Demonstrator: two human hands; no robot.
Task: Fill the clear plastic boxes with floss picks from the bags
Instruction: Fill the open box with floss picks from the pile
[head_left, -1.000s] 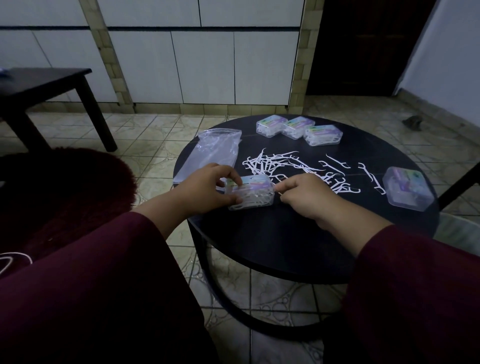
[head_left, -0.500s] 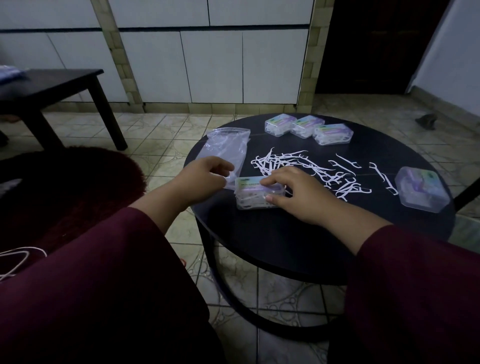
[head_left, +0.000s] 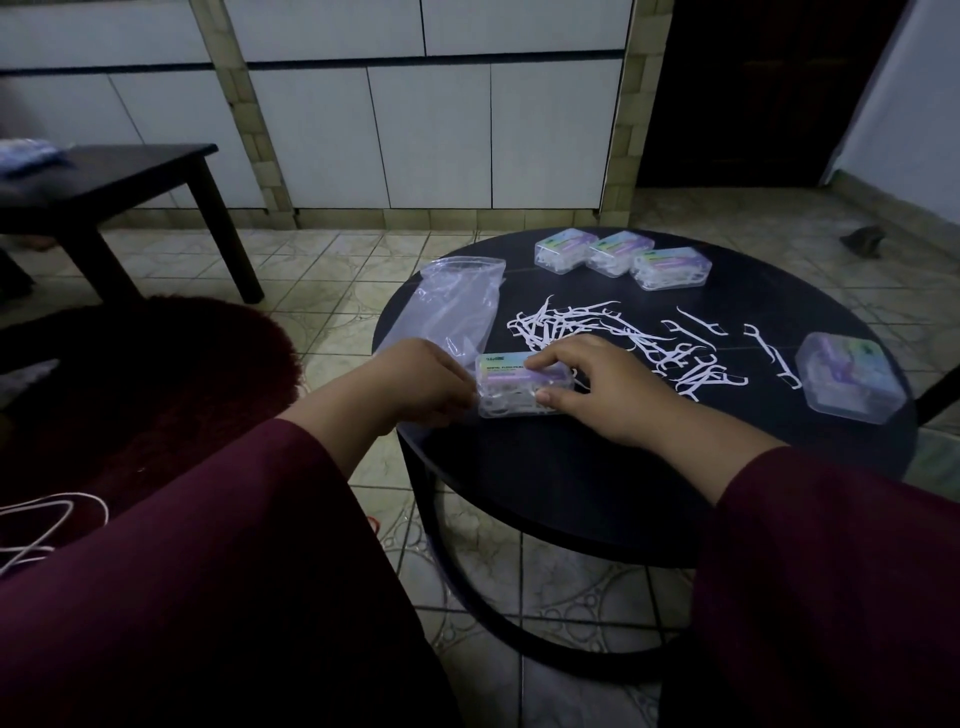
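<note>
Both hands closed in since before: left hand (head_left: 426, 382) and right hand (head_left: 597, 384) gripped the box (head_left: 511, 387) at mid-frame. Three boxes (head_left: 621, 257) looked filled; loose picks (head_left: 613, 338) and one box (head_left: 849, 376) remained on the bench (head_left: 571, 467).

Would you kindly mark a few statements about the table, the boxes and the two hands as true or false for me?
1. Three boxes sit in a row at the far side of the table. True.
2. Both hands hold one box near the table's front left. True: the left hand grips its left end, and the right hand has fingers on top and thumb at the front.
3. The bag lies to the right of the loose picks. False: it lies to their left.
4. The loose picks are all in the bag. False: many lie scattered on the table.
5. A lone box sits near the right edge. True.
</note>
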